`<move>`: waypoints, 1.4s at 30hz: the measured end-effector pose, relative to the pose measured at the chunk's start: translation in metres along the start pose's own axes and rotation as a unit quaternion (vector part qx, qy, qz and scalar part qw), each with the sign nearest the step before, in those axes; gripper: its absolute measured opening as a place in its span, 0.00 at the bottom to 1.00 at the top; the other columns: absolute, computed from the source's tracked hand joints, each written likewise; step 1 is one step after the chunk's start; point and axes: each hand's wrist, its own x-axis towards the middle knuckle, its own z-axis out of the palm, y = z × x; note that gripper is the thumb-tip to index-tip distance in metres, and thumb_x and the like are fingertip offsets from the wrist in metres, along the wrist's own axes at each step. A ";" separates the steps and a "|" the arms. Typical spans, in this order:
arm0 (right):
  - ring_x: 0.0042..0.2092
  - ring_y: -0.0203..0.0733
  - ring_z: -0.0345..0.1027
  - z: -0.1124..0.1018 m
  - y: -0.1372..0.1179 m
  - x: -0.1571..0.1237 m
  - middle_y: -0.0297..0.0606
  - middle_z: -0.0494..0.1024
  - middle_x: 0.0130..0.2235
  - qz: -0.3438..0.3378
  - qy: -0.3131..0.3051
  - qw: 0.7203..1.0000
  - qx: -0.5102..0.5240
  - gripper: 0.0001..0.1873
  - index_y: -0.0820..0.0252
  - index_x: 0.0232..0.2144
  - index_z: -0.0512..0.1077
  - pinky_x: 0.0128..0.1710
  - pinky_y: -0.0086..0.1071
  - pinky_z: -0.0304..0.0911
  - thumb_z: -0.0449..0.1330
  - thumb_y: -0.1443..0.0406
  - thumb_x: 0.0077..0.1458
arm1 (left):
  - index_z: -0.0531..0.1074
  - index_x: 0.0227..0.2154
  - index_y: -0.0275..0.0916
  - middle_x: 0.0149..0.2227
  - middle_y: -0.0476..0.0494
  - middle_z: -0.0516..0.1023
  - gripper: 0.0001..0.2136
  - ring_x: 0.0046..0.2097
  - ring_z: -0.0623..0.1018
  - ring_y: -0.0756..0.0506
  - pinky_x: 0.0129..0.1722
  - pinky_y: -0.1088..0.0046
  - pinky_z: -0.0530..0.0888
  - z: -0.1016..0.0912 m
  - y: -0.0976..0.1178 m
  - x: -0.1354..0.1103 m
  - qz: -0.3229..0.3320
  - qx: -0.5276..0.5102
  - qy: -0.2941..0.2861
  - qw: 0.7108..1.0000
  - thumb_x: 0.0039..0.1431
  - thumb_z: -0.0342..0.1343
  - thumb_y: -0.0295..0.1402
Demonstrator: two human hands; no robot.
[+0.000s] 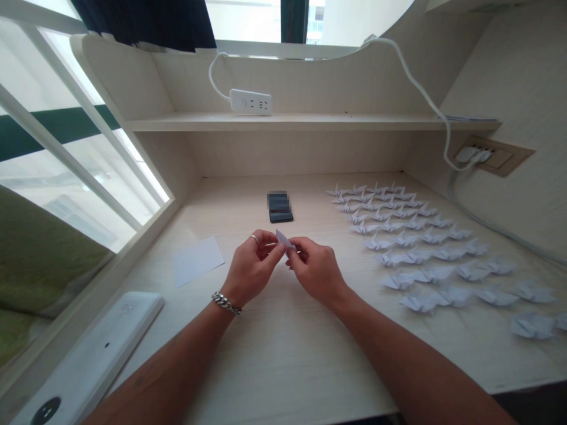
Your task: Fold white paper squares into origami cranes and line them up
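Between my two hands, above the middle of the desk, is a small folded piece of white paper (283,238) with a pointed tip. My left hand (253,263), with a ring and a chain bracelet, pinches it from the left. From the other side my right hand (315,267) grips it between thumb and fingers. Much of the paper is hidden by the fingertips. Flat white paper (197,261) lies on the desk left of my left hand. To the right stand rows of several white paper cranes (416,237).
A dark phone-like object (280,216), partly blurred out, lies beyond my hands. A long white device (101,348) rests along the left edge. The shelf (310,123) at the back holds a white power strip (250,102). A white cable (420,88) hangs to the wall socket (496,156).
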 end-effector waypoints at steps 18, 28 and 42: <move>0.43 0.44 0.74 0.009 -0.002 -0.004 0.43 0.80 0.41 -0.161 0.066 0.976 -0.130 0.10 0.58 0.36 0.72 0.45 0.34 0.67 0.52 0.71 0.58 | 0.71 0.47 0.36 0.45 0.39 0.80 0.19 0.42 0.79 0.44 0.44 0.67 0.73 0.010 -0.001 -0.001 0.001 0.104 0.090 0.990 0.51 0.59 0.32; 0.43 0.43 0.75 0.013 -0.004 -0.007 0.44 0.80 0.42 -0.193 0.103 0.969 -0.114 0.08 0.59 0.35 0.71 0.44 0.34 0.70 0.52 0.71 0.58 | 0.77 0.42 0.38 0.40 0.44 0.81 0.15 0.35 0.78 0.46 0.34 0.73 0.72 0.012 0.006 -0.006 0.050 0.196 0.153 0.967 0.49 0.58 0.28; 0.38 0.44 0.77 0.014 -0.003 -0.007 0.43 0.81 0.39 -0.161 0.103 0.970 -0.153 0.08 0.61 0.37 0.70 0.39 0.34 0.70 0.55 0.72 0.55 | 0.77 0.38 0.37 0.40 0.44 0.82 0.12 0.42 0.79 0.45 0.44 0.71 0.74 0.013 0.001 -0.005 0.103 0.181 0.171 0.963 0.48 0.59 0.24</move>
